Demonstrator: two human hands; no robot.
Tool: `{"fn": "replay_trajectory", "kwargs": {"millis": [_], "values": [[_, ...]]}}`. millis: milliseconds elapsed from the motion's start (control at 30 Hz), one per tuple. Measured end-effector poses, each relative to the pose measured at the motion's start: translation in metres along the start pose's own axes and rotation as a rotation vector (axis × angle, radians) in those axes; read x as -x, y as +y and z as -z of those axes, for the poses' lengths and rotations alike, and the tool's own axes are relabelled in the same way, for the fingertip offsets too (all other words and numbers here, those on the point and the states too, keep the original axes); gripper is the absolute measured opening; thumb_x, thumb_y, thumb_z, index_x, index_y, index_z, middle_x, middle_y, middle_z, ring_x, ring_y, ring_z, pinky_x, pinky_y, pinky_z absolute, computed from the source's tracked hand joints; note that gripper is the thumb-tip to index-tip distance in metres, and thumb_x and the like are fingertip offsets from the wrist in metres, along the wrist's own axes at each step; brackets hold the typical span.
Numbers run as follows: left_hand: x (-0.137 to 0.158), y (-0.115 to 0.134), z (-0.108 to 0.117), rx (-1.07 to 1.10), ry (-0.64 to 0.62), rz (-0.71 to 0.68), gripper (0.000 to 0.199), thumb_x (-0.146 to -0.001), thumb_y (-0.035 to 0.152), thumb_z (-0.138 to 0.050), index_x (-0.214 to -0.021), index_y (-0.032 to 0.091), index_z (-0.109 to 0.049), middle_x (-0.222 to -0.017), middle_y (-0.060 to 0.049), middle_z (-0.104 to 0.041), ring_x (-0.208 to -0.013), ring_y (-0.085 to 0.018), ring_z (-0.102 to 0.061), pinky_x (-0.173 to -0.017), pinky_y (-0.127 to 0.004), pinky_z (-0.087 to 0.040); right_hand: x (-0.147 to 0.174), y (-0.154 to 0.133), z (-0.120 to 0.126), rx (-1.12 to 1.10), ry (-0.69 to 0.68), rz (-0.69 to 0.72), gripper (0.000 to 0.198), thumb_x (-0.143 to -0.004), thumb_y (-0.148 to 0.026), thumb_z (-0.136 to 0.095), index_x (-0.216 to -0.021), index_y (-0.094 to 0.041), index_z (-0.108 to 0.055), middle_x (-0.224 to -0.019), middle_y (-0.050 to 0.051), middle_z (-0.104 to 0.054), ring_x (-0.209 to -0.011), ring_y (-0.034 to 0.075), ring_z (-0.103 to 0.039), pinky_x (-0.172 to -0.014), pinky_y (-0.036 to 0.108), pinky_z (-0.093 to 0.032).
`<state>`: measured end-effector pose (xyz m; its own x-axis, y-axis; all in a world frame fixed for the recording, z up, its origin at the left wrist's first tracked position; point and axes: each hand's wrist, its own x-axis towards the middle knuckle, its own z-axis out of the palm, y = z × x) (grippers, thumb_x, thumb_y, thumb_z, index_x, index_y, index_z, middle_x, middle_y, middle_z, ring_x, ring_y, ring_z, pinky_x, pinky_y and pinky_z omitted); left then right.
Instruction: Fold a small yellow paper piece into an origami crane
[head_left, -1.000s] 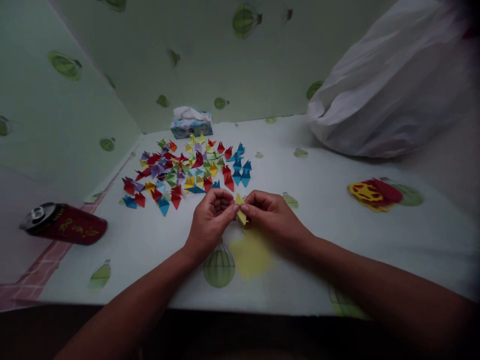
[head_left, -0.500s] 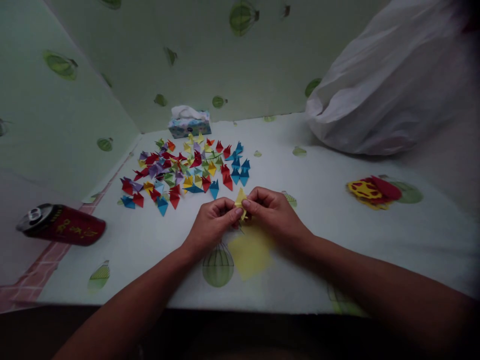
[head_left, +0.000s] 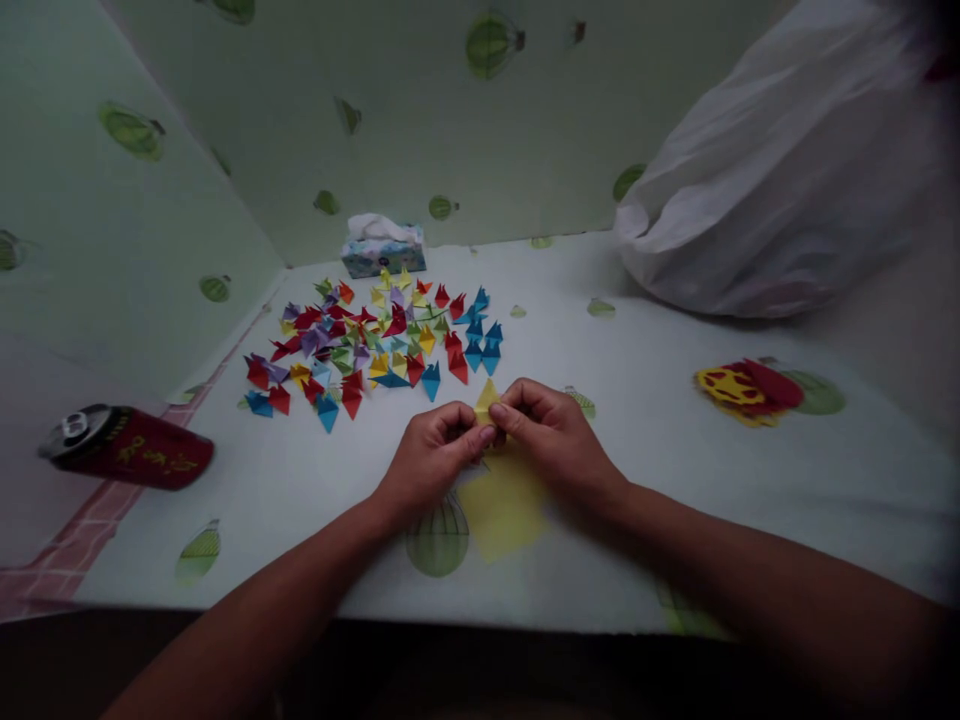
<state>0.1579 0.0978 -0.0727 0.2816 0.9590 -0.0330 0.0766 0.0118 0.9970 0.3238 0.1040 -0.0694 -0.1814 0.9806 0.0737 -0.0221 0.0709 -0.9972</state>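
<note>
A small folded piece of yellow paper (head_left: pixel 487 396) is pinched between my two hands, its pointed tip facing away from me. My left hand (head_left: pixel 435 447) grips its lower left side with thumb and curled fingers. On the other side, my right hand (head_left: pixel 553 432) presses it with the thumb over bent fingers. The lower part of the folded paper is hidden by the thumbs. Beneath my hands a flat yellow paper sheet (head_left: pixel 501 515) lies on the table.
Many folded paper cranes (head_left: pixel 397 320) in several colours spread beyond my left hand, before a tissue box (head_left: pixel 384 250). A red can (head_left: pixel 135 447) lies at left. A white plastic bag (head_left: pixel 757 190) and red-and-yellow paper pieces (head_left: pixel 750 390) are at right on the white table (head_left: pixel 300 550).
Both thumbs have shifted slightly on the folded yellow paper, and its lower end is now more covered. The whole view has moved a little; the other things lie as before.
</note>
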Motion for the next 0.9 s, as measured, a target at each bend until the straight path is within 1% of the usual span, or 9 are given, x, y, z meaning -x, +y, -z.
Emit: {"fn": "replay_trajectory", "kwargs": {"millis": [167, 300, 367, 433, 533, 633, 700, 800, 900], "values": [[-0.001, 0.006, 0.004, -0.056, 0.076, -0.038, 0.027, -0.083, 0.042, -0.070, -0.078, 0.017, -0.064, -0.067, 0.000, -0.062, -0.061, -0.011, -0.052, -0.059, -0.024, -0.040, -0.002, 0.001, 0.000, -0.028, -0.057, -0.035, 0.029, -0.081, -0.041, -0.071, -0.068, -0.019, -0.057, -0.063, 0.000, -0.062, -0.060, 0.013, -0.054, -0.060, 0.027, -0.042], [-0.003, 0.006, 0.007, -0.070, 0.083, -0.053, 0.026, -0.085, 0.040, -0.067, -0.074, 0.017, -0.062, -0.065, 0.000, -0.062, -0.060, -0.011, -0.053, -0.058, -0.023, -0.041, -0.003, 0.000, 0.001, -0.027, -0.141, -0.075, 0.032, -0.086, -0.044, -0.066, -0.069, -0.018, -0.058, -0.065, 0.001, -0.064, -0.062, 0.013, -0.058, -0.063, 0.027, -0.044], [-0.003, 0.006, 0.008, -0.084, 0.056, -0.040, 0.025, -0.085, 0.039, -0.067, -0.074, 0.016, -0.062, -0.063, 0.000, -0.061, -0.059, -0.011, -0.052, -0.058, -0.023, -0.040, -0.004, -0.001, 0.002, -0.046, -0.160, -0.078, 0.031, -0.086, -0.044, -0.065, -0.071, -0.018, -0.060, -0.066, 0.001, -0.064, -0.061, 0.012, -0.057, -0.062, 0.026, -0.044], [-0.003, 0.007, 0.009, -0.094, -0.004, -0.017, 0.026, -0.084, 0.039, -0.067, -0.073, 0.016, -0.061, -0.062, 0.001, -0.059, -0.057, -0.010, -0.049, -0.057, -0.022, -0.038, -0.005, -0.002, 0.003, -0.071, -0.138, -0.073, 0.030, -0.084, -0.043, -0.068, -0.072, -0.018, -0.060, -0.066, -0.001, -0.062, -0.059, 0.011, -0.054, -0.057, 0.024, -0.041], [-0.003, 0.010, 0.010, -0.108, -0.074, 0.012, 0.027, -0.084, 0.039, -0.067, -0.073, 0.016, -0.060, -0.063, 0.002, -0.057, -0.057, -0.009, -0.047, -0.056, -0.022, -0.037, -0.005, -0.003, 0.004, -0.072, -0.115, -0.096, 0.033, -0.081, -0.043, -0.072, -0.067, -0.017, -0.057, -0.062, -0.002, -0.059, -0.054, 0.009, -0.051, -0.052, 0.023, -0.039], [-0.003, 0.011, 0.011, -0.079, -0.078, 0.015, 0.027, -0.084, 0.039, -0.068, -0.074, 0.015, -0.061, -0.064, 0.002, -0.058, -0.059, -0.009, -0.049, -0.058, -0.022, -0.038, -0.006, -0.002, 0.005, -0.108, -0.131, -0.123, 0.039, -0.088, -0.048, -0.064, -0.065, -0.017, -0.057, -0.060, -0.001, -0.059, -0.054, 0.010, -0.055, -0.055, 0.024, -0.042], [-0.004, 0.009, 0.012, -0.033, -0.073, 0.016, 0.027, -0.083, 0.040, -0.069, -0.074, 0.015, -0.061, -0.064, 0.002, -0.059, -0.059, -0.009, -0.050, -0.059, -0.022, -0.039, -0.008, 0.000, 0.006, -0.180, -0.140, -0.113, 0.037, -0.092, -0.047, -0.059, -0.070, -0.017, -0.060, -0.062, -0.001, -0.060, -0.057, 0.011, -0.058, -0.059, 0.024, -0.045], [-0.005, 0.007, 0.013, 0.070, -0.079, 0.036, 0.027, -0.083, 0.039, -0.071, -0.075, 0.015, -0.061, -0.066, 0.000, -0.062, -0.061, -0.010, -0.053, -0.062, -0.022, -0.041, -0.011, 0.004, 0.007, -0.273, -0.170, -0.120, 0.021, -0.086, -0.038, -0.069, -0.084, -0.018, -0.065, -0.068, -0.002, -0.062, -0.059, 0.010, -0.058, -0.061, 0.024, -0.046], [-0.005, 0.005, 0.015, 0.235, -0.171, 0.080, 0.026, -0.084, 0.038, -0.072, -0.077, 0.014, -0.063, -0.073, -0.003, -0.067, -0.066, -0.011, -0.058, -0.067, -0.024, -0.044, -0.012, 0.005, 0.008, -0.382, -0.279, -0.172, 0.023, -0.082, -0.035, -0.073, -0.098, -0.018, -0.068, -0.068, -0.003, -0.062, -0.056, 0.008, -0.054, -0.059, 0.023, -0.046]]}}
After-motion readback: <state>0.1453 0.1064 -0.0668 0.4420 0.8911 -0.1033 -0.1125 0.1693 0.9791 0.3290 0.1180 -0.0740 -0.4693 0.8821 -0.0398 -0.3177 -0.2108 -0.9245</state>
